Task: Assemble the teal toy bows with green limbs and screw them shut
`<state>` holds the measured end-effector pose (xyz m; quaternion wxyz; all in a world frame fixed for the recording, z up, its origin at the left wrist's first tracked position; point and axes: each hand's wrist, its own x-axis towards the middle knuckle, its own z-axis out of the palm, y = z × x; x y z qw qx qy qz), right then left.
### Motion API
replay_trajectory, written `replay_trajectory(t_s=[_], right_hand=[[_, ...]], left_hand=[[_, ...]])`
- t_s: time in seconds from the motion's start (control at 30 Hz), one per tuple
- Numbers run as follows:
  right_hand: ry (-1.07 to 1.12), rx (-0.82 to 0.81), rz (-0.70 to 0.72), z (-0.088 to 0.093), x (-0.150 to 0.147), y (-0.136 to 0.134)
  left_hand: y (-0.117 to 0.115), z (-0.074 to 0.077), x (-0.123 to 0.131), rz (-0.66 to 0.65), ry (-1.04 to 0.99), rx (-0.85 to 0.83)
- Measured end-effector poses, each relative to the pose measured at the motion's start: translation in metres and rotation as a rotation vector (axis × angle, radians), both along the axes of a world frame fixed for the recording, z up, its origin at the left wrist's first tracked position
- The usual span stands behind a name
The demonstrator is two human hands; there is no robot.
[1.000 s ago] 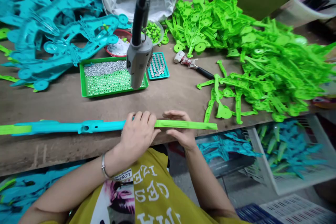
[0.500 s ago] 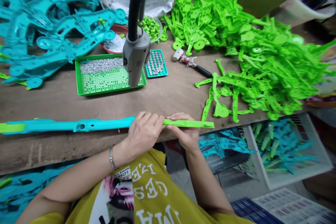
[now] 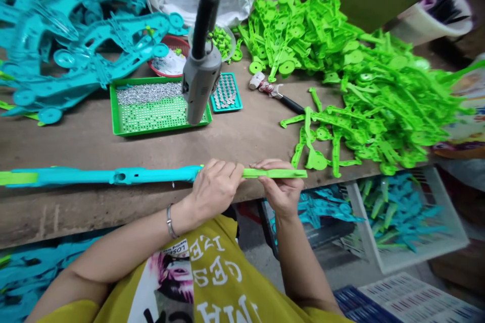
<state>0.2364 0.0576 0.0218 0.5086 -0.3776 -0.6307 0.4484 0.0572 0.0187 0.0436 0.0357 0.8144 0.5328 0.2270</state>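
Our left fingers (image 3: 223,170) wrap over the meeting of the turquoise plastic frame (image 3: 94,176) and the lime-green plastic strip (image 3: 286,173); our right fingers (image 3: 276,163) grasp the strip, by the worktop's near edge (image 3: 125,209). We best keep both level and aligned.

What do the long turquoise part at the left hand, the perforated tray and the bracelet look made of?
Turquoise part: likely molded plastic, low sheen; even color, neat openings. Perforated tray: likely plastic, slight gloss; uniform green, regular holes. Bracelet: probably metal, shiny; silvery highlights, plating possible.
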Motion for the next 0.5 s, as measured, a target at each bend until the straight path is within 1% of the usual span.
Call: replay_trajectory(t_s=[0.07,0.1,0.17,0.23,0.3,0.4,0.43,0.47,0.5], right_hand=[[0.001,0.002,0.030,-0.001,0.002,0.004],[-0.001,0.003,0.041,-0.001,0.004,0.006],[0.000,-0.001,0.041,0.001,0.009,0.014],[0.018,-0.010,0.009,0.003,0.016,0.023],[0.046,-0.025,-0.043,0.004,0.028,0.033],[0.068,-0.062,-0.154,0.005,0.047,0.052],[0.050,-0.060,-0.198,0.006,0.052,0.058],[0.017,-0.023,-0.246,0.007,0.054,0.064],[-0.040,0.057,-0.274,0.009,0.052,0.068]], left_hand=[[-0.003,0.006,-0.004,-0.005,0.028,0.024],[-0.007,0.011,-0.009,-0.005,0.043,0.035],[-0.017,0.026,-0.030,0.008,0.060,0.040],[-0.034,0.041,-0.064,0.078,0.046,0.019],[-0.055,0.051,-0.108,0.180,0.055,-0.020],[-0.087,0.053,-0.174,0.364,0.165,-0.146],[-0.096,0.052,-0.191,0.410,0.221,-0.179],[-0.104,0.051,-0.203,0.446,0.278,-0.204],[-0.111,0.050,-0.212,0.465,0.329,-0.224]])
